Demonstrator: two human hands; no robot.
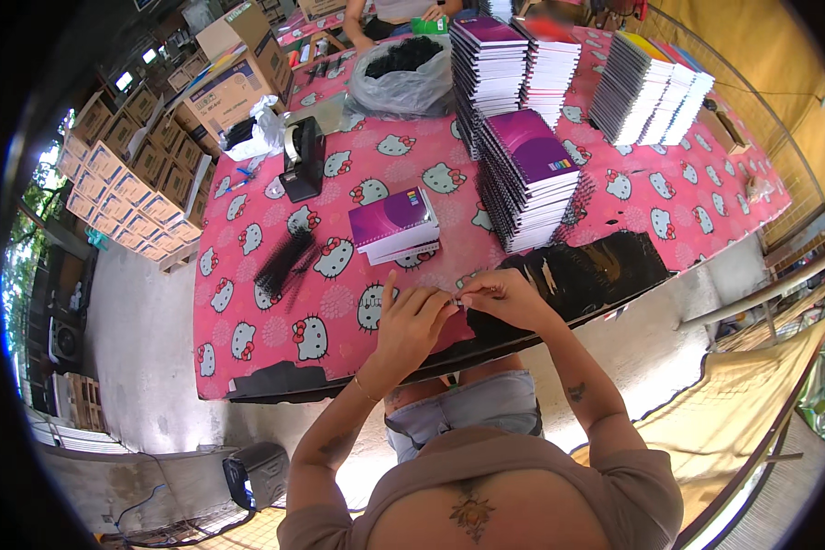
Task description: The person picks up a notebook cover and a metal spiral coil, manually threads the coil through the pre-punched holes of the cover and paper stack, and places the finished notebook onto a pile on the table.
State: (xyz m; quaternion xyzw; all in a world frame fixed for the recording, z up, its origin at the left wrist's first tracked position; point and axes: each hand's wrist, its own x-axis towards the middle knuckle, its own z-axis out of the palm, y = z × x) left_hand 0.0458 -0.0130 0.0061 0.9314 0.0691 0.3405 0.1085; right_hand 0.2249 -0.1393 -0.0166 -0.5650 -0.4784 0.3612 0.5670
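My left hand [411,323] and my right hand [504,299] meet fingertip to fingertip over the near edge of the table. Both are closed in a pinch; a tiny pale bit shows between them, too small to name. Just beyond my left hand lies a short stack of purple-covered notebooks [394,222]. To its left is a loose heap of black plastic binding spirals [287,266]. Beyond my right hand rises a tall, leaning stack of spiral-bound purple notebooks [530,151].
A pink patterned cloth [275,335] covers the table, with torn black patches [605,275] near me. A black tape dispenser [303,165], a plastic bag of black spirals [400,82] and more notebook stacks [646,92] stand farther back. Another person's hand [365,44] shows across the table.
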